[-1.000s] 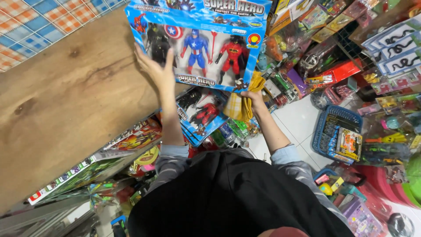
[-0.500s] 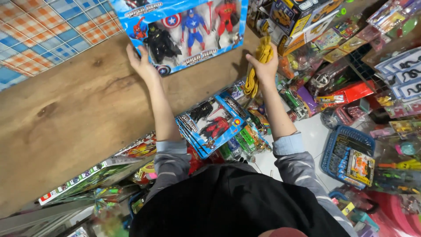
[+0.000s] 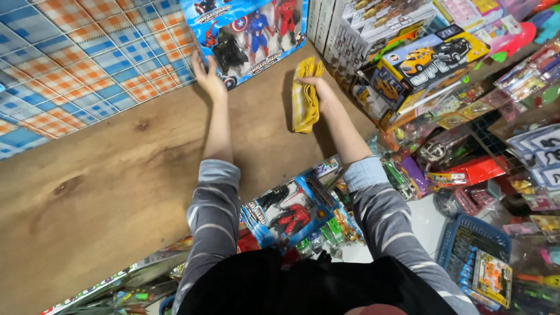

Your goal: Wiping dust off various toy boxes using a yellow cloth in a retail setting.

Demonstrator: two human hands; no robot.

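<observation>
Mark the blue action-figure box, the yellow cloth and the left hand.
blue action-figure box [image 3: 251, 32], head view, on its clear front window.
yellow cloth [image 3: 305, 96], head view, mid-fold.
left hand [image 3: 207, 76], head view, back of hand.

Figure box [image 3: 248, 35] pushed deeper onto shelf [image 3: 116, 175], yellow cloth [image 3: 305, 96] (right hand [image 3: 322, 93]) now resting there

Bare wooden shelf [image 3: 116, 192] lies open leftward; stacked toy boxes [image 3: 402, 52] block the right.

The blue figure box [image 3: 248, 35] ran past the top edge above the wooden shelf [image 3: 116, 181]. The left hand [image 3: 207, 76] hid its lower corner. The yellow cloth [image 3: 305, 96] covered the right hand's [image 3: 321, 90] fingers.
</observation>
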